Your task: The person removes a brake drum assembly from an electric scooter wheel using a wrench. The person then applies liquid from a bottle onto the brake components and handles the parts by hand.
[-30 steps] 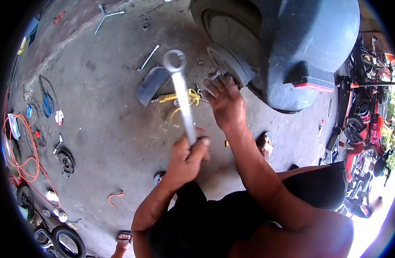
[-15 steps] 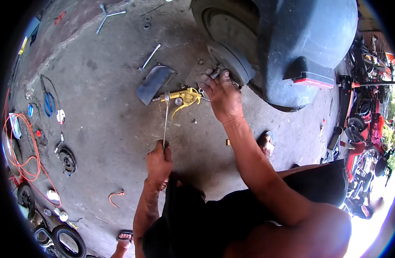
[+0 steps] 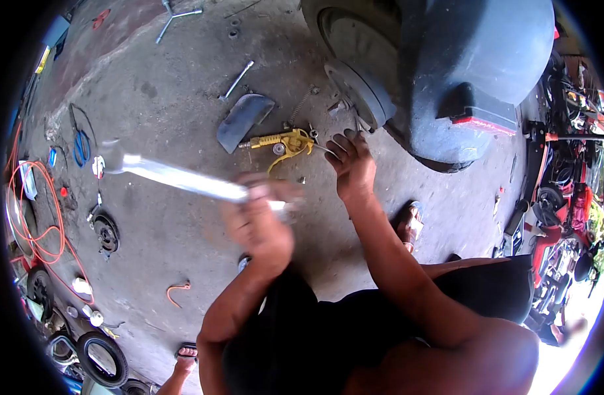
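Smeared by motion, my left hand [image 3: 262,220] is closed round a shiny metal-handled hammer [image 3: 183,180]. Its darker head points left and is too blurred for detail. My right hand [image 3: 353,163] is pinched on a thin metal rod [image 3: 326,150], close to the rim of a round drum-like part [image 3: 364,95]. That part sits beside the scooter wheel [image 3: 351,39], under the grey bodywork [image 3: 473,52]. Whether the rod touches the drum, I cannot tell. A yellow air blow gun [image 3: 282,143] lies on the floor just left of my right hand.
Near the blow gun are a dark curved plate [image 3: 245,122], a socket wrench [image 3: 237,80] and a coil spring [image 3: 303,103]. A three-way wrench [image 3: 176,21] lies farther off. Orange hose [image 3: 58,230] and tyres [image 3: 101,359] are at left. Motorcycles [image 3: 552,230] stand at right.
My left hand has risen and moved slightly right, swinging the hammer from upright to pointing left. My right hand has dropped a little from the drum's centre toward its lower edge.
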Demonstrator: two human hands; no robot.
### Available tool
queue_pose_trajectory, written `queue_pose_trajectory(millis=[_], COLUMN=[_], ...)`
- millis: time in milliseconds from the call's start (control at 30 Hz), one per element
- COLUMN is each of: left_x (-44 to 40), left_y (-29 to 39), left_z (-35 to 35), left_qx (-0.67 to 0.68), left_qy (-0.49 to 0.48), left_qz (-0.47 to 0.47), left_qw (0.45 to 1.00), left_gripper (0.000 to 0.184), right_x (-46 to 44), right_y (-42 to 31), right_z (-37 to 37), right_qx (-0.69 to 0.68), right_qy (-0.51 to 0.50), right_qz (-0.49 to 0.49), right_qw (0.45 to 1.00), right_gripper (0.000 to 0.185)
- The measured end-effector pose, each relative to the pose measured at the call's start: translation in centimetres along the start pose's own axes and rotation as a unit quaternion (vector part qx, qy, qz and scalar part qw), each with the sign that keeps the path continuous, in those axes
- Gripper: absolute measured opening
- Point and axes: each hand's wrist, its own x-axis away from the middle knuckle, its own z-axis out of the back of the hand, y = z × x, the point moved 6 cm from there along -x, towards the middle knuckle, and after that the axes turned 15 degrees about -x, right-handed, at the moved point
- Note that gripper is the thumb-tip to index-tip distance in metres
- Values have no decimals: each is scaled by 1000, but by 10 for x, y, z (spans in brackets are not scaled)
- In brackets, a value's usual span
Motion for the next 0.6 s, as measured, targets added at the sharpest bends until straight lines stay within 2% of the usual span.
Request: queue_pose_trajectory(millis=[33,67,167,233,267,300,333,400,433,500,533,567,600], left_x=[6,16,33,28,25,18,11,12,15,17,16,21,31], left_y=[-31,-52,-31,-24,-20,-27,-28,-28,-24,-32,-42,-66,-91], left_z=[-22,-40,-45,-39,-31,-39,-45,-52,-45,-21,-7,7,19], left_qx=[-99,-192,-86,26,80,-27,-80,-178,-111,-211,-258,-392,-476], left_qy=[-154,-301,-255,-89,3,-113,-214,-403,-347,-209,-133,-102,-148], left_qz=[37,71,83,-15,-69,-18,31,133,137,38,-19,-99,-70], left_qw=[982,931,959,996,994,993,973,887,921,954,957,909,864], left_gripper=[16,16,17,17,17,16,16,14,15,16,16,17,18], right_x=[2,4,-1,2,5,6,11,18,14,17,26,33,42], right_y=[3,3,-7,-12,-12,-9,-8,-6,-8,-12,-23,-32,-39], right_z=[5,6,1,5,4,0,-10,-24,-29,-32,-37,-36,-34], right_qx=[0,1,17,15,20,24,27,7,-5,-11,53,125,197], right_qy=[-2,-7,-28,-36,-45,-58,-72,-107,-133,-145,-79,-81,-78], right_qz=[-2,-3,7,5,0,-6,-11,-21,-17,7,81,166,246], right_qw=[1000,1000,999,999,999,998,997,994,991,989,992,975,946], right_gripper=[43,43,44,44,42,40,38,38,38,36,31,26,20])
